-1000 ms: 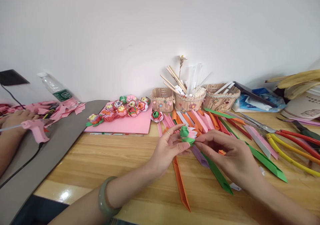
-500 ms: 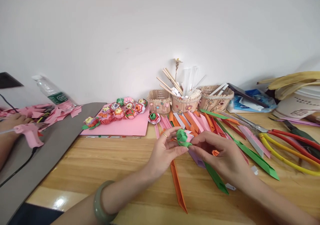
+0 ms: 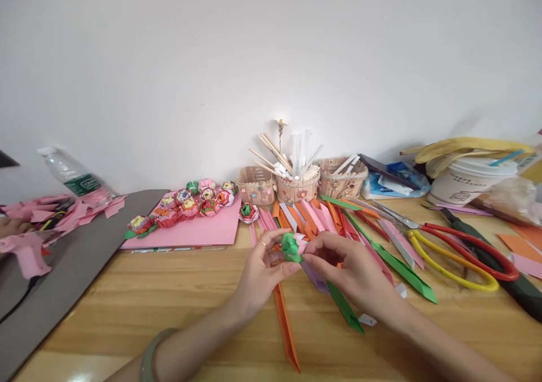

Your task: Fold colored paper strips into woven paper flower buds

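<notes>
Between both my hands is a small folded paper flower (image 3: 291, 247), green with pale pink petals. My left hand (image 3: 263, 269) pinches it from the left, thumb below and fingers behind. The thumb and fingertips of my right hand (image 3: 342, 260) are closed on its pink right side. Beneath and behind my hands lie folded paper strips in orange, pink, green and purple; an orange strip (image 3: 285, 328) points toward me and a green strip (image 3: 345, 308) lies below my right hand.
Finished paper flowers (image 3: 189, 207) rest on pink paper (image 3: 212, 235). Decorated baskets (image 3: 298, 190) holding sticks stand by the wall. Right are scissors (image 3: 455, 257) and a lidded cup (image 3: 466, 181). Left are a pink glue gun (image 3: 27, 255), a bottle (image 3: 71, 173) and another person's hand (image 3: 11, 226).
The view has swung right and slightly up, so the scene sits further left and lower. Both hands keep hold of the paper flower. The other person's hand is now mostly out of frame.
</notes>
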`<state>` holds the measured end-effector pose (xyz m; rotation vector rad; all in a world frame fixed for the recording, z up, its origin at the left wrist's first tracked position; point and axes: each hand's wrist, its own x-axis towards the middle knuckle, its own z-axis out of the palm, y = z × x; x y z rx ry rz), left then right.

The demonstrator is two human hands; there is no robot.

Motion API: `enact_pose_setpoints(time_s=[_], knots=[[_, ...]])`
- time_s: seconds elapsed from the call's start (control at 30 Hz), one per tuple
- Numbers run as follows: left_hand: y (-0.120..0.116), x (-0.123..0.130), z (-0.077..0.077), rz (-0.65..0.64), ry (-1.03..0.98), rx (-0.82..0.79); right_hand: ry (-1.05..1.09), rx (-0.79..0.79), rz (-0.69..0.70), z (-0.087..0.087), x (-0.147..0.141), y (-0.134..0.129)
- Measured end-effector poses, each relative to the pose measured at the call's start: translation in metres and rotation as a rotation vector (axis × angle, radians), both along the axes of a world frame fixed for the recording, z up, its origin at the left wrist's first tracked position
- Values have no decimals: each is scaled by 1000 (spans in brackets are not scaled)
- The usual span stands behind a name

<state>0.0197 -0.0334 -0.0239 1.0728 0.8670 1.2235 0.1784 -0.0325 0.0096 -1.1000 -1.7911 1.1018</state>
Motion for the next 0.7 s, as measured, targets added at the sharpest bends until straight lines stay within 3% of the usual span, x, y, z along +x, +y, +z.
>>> enact_pose_setpoints(time_s=[0.07, 0.1, 0.3, 0.47, 0.7], knots=[[0, 1, 1, 9, 15, 15, 240, -176, -69, 0, 6, 6], [0, 1, 1, 12, 20, 16, 413, -265, -187, 0, 11, 12], [2, 2, 1, 34, 33, -30, 668, -308, -557, -6, 81, 83], [3, 1, -1, 41, 57, -53, 756, -330, -679, -13, 129, 138], [8, -3, -12, 47, 35, -72, 974, -337, -810, -20, 141, 178]])
